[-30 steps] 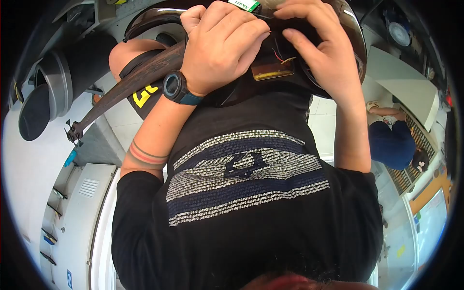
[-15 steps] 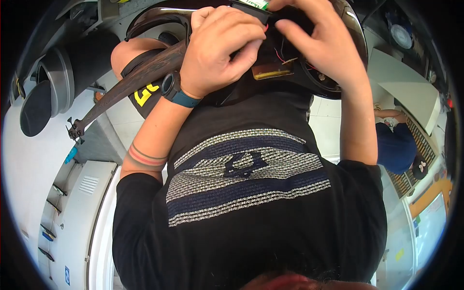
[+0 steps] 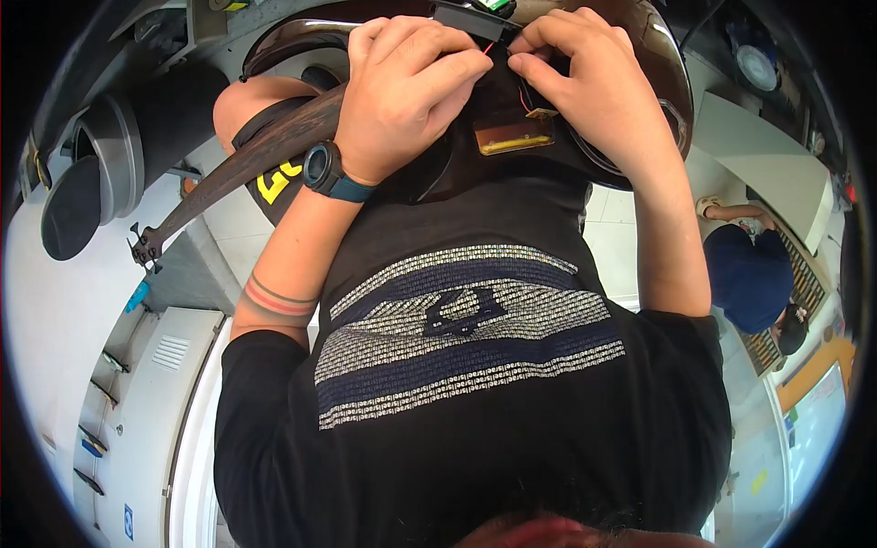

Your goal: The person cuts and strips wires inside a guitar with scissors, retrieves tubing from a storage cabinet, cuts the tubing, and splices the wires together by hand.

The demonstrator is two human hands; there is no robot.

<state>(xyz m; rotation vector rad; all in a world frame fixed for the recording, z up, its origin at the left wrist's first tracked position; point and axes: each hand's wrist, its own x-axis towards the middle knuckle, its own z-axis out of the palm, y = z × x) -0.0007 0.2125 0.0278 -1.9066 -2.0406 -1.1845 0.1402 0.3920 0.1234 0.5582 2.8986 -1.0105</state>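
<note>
A dark glossy electric guitar or bass (image 3: 438,169) lies across my lap, its neck (image 3: 260,137) pointing left. My left hand (image 3: 406,96), with a watch on the wrist, is closed, thumb and forefinger pinched at a thin red wire (image 3: 489,48). Facing it, my right hand (image 3: 585,78) holds thumb and forefinger close together near the same wire; what lies between them is too small to see. Just beyond the fingertips is a black battery box (image 3: 470,20) with a green-and-white battery (image 3: 493,5). A small yellowish-edged plate (image 3: 514,137) and thin wires lie on the body.
The headstock (image 3: 146,247) reaches out at the left, near a white cabinet (image 3: 164,384). A grey bin-like container (image 3: 108,155) stands at the far left. Another person in dark blue (image 3: 749,274) is at the right, beside a slatted surface (image 3: 811,265).
My right hand has come in toward the left one, its thumb and forefinger closing together. The battery box has shifted slightly, showing more of its black side. The other person has moved a little.
</note>
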